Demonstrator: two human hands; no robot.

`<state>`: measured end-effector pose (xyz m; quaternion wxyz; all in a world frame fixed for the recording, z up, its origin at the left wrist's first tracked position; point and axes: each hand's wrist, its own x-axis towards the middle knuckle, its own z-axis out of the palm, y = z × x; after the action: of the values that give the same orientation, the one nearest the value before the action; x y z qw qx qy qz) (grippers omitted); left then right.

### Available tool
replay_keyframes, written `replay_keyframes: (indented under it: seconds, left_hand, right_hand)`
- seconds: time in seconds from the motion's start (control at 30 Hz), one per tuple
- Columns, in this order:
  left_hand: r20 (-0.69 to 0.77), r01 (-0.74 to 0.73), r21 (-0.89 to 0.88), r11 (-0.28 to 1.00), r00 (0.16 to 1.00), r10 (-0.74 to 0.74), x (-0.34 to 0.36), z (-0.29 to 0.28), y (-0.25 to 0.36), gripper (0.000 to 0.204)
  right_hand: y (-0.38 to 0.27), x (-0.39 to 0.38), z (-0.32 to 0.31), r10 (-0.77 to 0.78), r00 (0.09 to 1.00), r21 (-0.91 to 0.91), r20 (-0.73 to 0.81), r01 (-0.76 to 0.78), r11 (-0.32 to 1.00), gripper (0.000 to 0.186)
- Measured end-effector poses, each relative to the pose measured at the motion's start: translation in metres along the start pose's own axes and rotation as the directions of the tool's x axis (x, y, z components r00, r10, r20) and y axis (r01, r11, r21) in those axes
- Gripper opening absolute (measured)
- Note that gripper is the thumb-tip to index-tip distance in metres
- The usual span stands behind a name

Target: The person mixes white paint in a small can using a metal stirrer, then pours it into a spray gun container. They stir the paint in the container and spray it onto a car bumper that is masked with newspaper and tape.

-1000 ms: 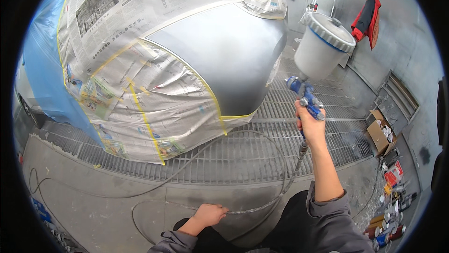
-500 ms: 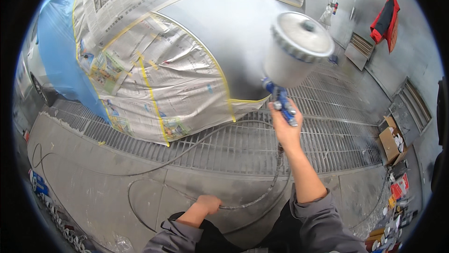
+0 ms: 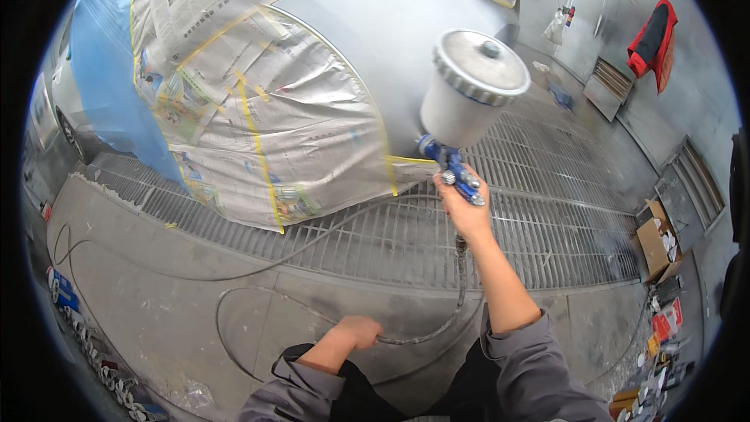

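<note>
My right hand (image 3: 469,207) is closed round the handle of a blue spray gun (image 3: 451,166), which carries a large pale paint cup (image 3: 474,86) with a ridged lid on top. The gun stands close to the lower edge of a grey car panel (image 3: 367,24). From the handle an air hose (image 3: 423,338) hangs down and curves back to my left hand (image 3: 359,331), whose fingers are wrapped round it above my lap. Newspaper masking (image 3: 312,125) with yellow tape borders the panel on its left.
Blue plastic film (image 3: 109,78) covers the car at the left. Slatted metal grating (image 3: 547,211) runs under the car's edge. Hose loops lie on the concrete floor (image 3: 156,305). A cardboard box (image 3: 652,244) and cans stand at the right; a red jacket (image 3: 664,47) hangs on the wall.
The spray gun and my right hand have shifted slightly left in the picture. My left hand has risen a little, still holding the hose. The view has moved slightly too.
</note>
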<state>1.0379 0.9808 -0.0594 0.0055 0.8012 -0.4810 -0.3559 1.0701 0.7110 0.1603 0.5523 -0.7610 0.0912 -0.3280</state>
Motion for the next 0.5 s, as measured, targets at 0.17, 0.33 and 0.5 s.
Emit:
replay_keyframes:
  seconds: [0.17, 0.33, 0.5]
  left_hand:
    - [0.015, -0.003, -0.017, 1.000, 1.000, 0.003, 0.009, -0.011, 0.011, 0.037]
    - [-0.007, -0.016, -0.027, 0.999, 1.000, 0.016, 0.020, -0.010, 0.008, 0.036]
    - [-0.037, 0.020, -0.025, 0.999, 0.999, -0.021, 0.017, -0.006, 0.000, 0.033]
  right_hand:
    - [0.015, 0.002, -0.055, -0.003, 0.992, 0.049, -0.130, 0.010, 0.999, 0.021]
    - [0.028, 0.009, -0.095, -0.009, 0.977, 0.127, -0.212, 0.036, 0.991, 0.026]
    - [0.043, 0.009, -0.104, 0.014, 0.905, 0.090, -0.425, 0.027, 0.996, 0.021]
